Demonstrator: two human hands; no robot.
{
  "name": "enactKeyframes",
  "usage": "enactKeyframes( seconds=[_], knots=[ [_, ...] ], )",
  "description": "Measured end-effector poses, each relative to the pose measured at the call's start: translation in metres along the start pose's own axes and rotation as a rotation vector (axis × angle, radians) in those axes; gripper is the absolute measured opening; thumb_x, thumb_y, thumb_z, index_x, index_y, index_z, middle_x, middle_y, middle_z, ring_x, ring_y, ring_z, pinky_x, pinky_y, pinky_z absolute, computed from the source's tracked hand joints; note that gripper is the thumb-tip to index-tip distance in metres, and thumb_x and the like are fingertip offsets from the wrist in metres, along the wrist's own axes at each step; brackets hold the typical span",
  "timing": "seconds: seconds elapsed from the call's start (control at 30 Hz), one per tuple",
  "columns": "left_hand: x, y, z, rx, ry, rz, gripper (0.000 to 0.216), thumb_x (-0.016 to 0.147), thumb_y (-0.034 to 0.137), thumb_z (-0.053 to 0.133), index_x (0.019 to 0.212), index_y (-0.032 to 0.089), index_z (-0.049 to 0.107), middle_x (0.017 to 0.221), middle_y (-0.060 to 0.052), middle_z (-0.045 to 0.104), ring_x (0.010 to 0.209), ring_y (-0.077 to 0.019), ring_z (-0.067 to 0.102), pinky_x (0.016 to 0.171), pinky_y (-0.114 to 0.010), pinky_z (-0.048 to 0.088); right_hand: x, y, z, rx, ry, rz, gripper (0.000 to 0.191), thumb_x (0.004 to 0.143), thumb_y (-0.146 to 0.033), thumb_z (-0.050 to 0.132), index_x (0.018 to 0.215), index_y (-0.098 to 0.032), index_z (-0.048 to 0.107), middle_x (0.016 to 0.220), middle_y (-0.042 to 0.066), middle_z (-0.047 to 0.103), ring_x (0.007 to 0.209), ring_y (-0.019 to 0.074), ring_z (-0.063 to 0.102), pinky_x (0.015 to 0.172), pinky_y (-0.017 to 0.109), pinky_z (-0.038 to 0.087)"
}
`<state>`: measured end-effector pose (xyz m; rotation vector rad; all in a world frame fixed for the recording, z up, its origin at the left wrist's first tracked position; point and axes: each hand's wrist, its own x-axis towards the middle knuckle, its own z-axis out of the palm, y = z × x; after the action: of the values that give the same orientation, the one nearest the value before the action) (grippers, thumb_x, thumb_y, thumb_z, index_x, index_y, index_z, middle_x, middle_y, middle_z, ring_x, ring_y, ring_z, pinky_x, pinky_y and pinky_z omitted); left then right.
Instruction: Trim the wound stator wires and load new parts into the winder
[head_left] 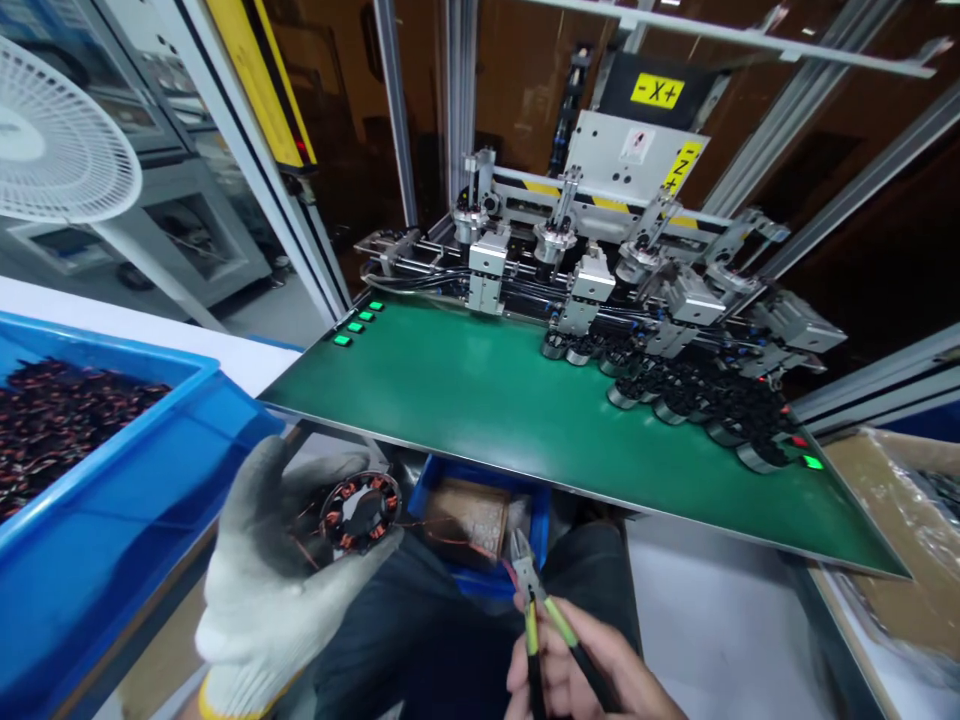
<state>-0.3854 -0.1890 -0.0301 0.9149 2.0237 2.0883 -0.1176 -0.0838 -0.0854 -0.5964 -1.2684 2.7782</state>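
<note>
- Factory workstation inside an aluminium-framed enclosure [392, 110] with dark brown panels behind, seen from a seat at its front edge, dark trousers [420, 630] below.
- Far left: white fan [52, 140] on a slanted pole, facing away from the bench.
- Below it, a big blue bin [120, 500] heaped with copper-wound parts, close by the left arm, probably parked there for easy reach.
- Left hand [274, 590], in a grey knit glove, closed around the wound stator [360, 512]: thumb along the lower rim, fingers cupped behind, held in the air over the lap, just left of the small blue tray [480, 495].
- Stator's flat face tipped up toward the eyes, bore axis aimed up and a little right; being a ring, no real long axis. Likely turned so to show the windings and let the thin copper leads [442, 537] trail rightward.
- Tray tucked under the bench edge, right behind the leads, seemingly sited to catch whatever drops.
- Side cutters [534, 590] gripped in the bare right hand [589, 675], fingers wrapped on the yellow-green handles; long axis running from the hand up and slightly left, nose just short of the leads. Jaws too small to judge apart or together.
- Further back and right: green plate [487, 400] with lit green buttons [358, 322], and a row of machine heads [592, 285] over seated stators [697, 405].
- Far right: cardboard box [904, 530] lined with clear plastic.
</note>
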Motion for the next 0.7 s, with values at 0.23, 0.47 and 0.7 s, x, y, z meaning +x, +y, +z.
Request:
enactKeyframes(
  seconds=[0.23,0.47,0.7],
  knots=[
    [-0.003,0.006,0.008,0.021,0.002,-0.038,0.108,0.053,0.013,0.092,0.148,0.044,0.050,0.101,0.005,0.080,0.084,-0.0210,0.080,0.069,-0.024,0.068,0.014,-0.018,0.005,-0.065,-0.131,-0.124,0.094,0.069,-0.050,0.092,0.149,-0.027,0.048,0.118,0.012,0.060,0.112,0.0276,0.065,0.099,0.047,0.048],
    [-0.006,0.008,0.003,0.020,-0.040,-0.072,0.108,0.054,0.012,0.091,0.148,0.046,0.048,0.105,0.003,0.080,0.083,-0.0221,0.080,0.065,-0.027,0.069,0.023,-0.029,0.017,-0.109,-0.150,-0.167,0.069,0.075,-0.026,0.079,0.140,-0.024,0.056,0.117,0.011,0.060,0.108,0.0245,0.064,0.095,0.044,0.050],
    [-0.008,0.005,0.006,-0.042,-0.023,-0.067,0.107,0.050,0.010,0.092,0.143,0.047,0.053,0.102,0.005,0.080,0.083,-0.0215,0.080,0.066,-0.027,0.069,0.019,-0.028,0.022,-0.169,-0.036,-0.133,0.031,0.073,-0.009,0.067,0.102,-0.018,0.061,0.088,0.000,0.058,0.061,0.0054,0.053,0.056,0.018,0.043]
  ],
)
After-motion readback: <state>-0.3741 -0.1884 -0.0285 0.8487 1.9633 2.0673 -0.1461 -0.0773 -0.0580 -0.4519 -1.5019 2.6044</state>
